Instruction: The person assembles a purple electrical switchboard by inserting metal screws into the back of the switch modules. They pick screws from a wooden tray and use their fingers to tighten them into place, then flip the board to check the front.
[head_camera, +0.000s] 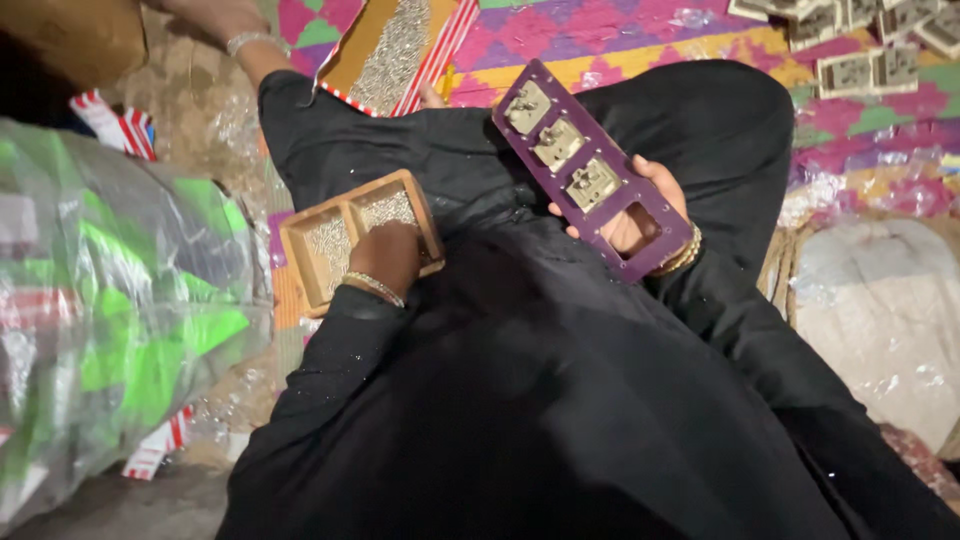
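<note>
At the far left lies a large clear plastic bag with green and white contents (110, 310), and just past it, near the top, a red-and-white striped cardboard piece (120, 125) rests on the floor. Next comes a shallow wooden tray with two compartments (315, 225), both holding small silvery pieces; it sits on the black cloth of the person's lap. The left hand (388, 255), a bangle at its wrist, rests in the tray's right compartment with the fingers curled down into the silvery pieces; whether they pinch anything cannot be told. Above, at the top edge, another person's arm with a silver bracelet (250, 42) reaches in beside a flat red-edged box of silvery pieces (395, 50). Further right, the right hand (640, 215) grips a long purple rectangular plate (590, 170) from underneath, holding it tilted over the lap; three of its square openings carry brass-coloured metal inserts, and the fourth is open, with the palm showing through. At the upper right, grey square parts (870, 45) lie scattered on a pink and yellow patterned mat (640, 30).
</note>
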